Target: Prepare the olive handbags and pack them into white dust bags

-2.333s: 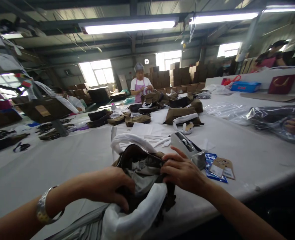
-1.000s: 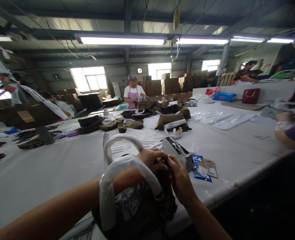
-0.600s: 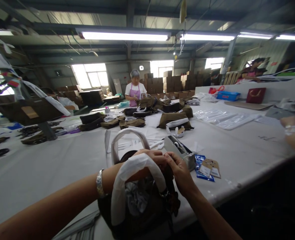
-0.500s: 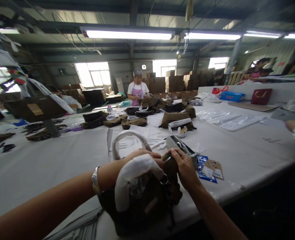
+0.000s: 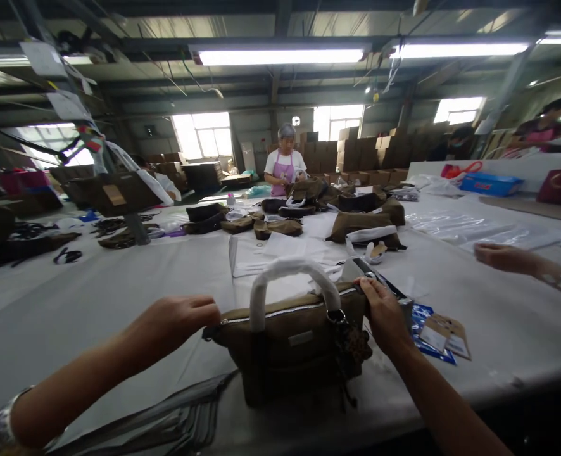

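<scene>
An olive-brown handbag (image 5: pixel 280 354) stands upright at the table's near side, its top zipper (image 5: pixel 280 310) running closed from end to end. White wrapping covers its raised handle (image 5: pixel 294 263). A dark charm (image 5: pixel 351 345) hangs from a ring at the handle's right base. At the zipper's left end, my left hand (image 5: pixel 180 323) has its fingers pinched together on what looks like the zipper pull, mostly hidden by the fingertips. My right hand (image 5: pixel 385 316) grips the bag's upper right corner between thumb and fingers.
Right of the bag lie brown tags (image 5: pixel 446 335) on blue packets (image 5: pixel 420 316), beside a grey box-like item (image 5: pixel 380 282). Folded grey material (image 5: pixel 180 418) lies front left. More bags (image 5: pixel 366 228) are piled farther back. A co-worker's hand (image 5: pixel 503 256) reaches in from the right; another person (image 5: pixel 283 168) stands opposite.
My left hand has moved left along the bag's top, from the right end to the left end of the zipper. The handle now stands up, and the co-worker's hand reaches farther in.
</scene>
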### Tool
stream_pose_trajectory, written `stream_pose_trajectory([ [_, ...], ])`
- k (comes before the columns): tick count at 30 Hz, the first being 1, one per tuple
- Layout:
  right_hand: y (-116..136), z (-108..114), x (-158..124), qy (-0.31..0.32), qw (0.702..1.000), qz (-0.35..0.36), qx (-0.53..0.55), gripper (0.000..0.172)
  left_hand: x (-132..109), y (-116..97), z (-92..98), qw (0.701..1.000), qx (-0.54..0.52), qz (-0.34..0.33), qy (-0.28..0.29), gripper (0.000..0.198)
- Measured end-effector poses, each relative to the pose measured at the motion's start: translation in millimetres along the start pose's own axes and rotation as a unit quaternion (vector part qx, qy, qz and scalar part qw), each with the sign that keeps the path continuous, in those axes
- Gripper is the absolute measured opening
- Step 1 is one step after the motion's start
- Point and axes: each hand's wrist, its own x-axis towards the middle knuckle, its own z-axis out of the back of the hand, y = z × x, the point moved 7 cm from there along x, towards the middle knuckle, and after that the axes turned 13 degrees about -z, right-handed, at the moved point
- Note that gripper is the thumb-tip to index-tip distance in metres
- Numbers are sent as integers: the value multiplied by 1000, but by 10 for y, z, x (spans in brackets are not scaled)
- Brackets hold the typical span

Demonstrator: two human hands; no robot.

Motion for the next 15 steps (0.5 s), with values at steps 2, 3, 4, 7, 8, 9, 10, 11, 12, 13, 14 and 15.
stream_pose_trajectory([
  [2, 113, 13, -122, -20, 993, 62, -102, 52, 7, 9, -14, 998, 6, 52, -40, 22],
  [3, 197, 36, -236, -50, 978, 123, -163, 54, 22, -33, -20, 995, -6, 70, -67, 21],
  [4, 285, 46, -390, -84, 953, 195, -217, 54, 43, -105, -13, 990, -31, 81, -110, 22],
  [7, 419, -88, -957, -115, 868, 392, -281, 47, 164, -476, 4, 971, -72, 60, -222, 45],
  [8, 421, -181, -1124, -93, 849, 438, -281, 45, 224, -628, 15, 966, -57, 36, -248, 53],
  [9, 415, -280, -1267, -67, 831, 475, -279, 44, 288, -784, 32, 962, -29, 2, -271, 56],
  [10, 411, -363, -1382, -52, 815, 507, -274, 43, 348, -931, 53, 955, 9, -37, -293, 57],
  [11, 413, -424, -1466, -50, 802, 533, -266, 44, 396, -1056, 73, 944, 51, -75, -316, 54],
  [12, 421, -461, -1516, -59, 791, 552, -257, 47, 429, -1150, 93, 930, 93, -107, -340, 52],
  [13, 433, -479, -1540, -73, 783, 567, -245, 51, 447, -1208, 109, 914, 128, -128, -364, 50],
  [14, 445, -493, -1540, -82, 778, 577, -235, 55, 455, -1232, 119, 900, 152, -142, -384, 50],
  [15, 458, -510, -1526, -81, 775, 585, -227, 58, 460, -1230, 122, 891, 163, -152, -396, 49],
])
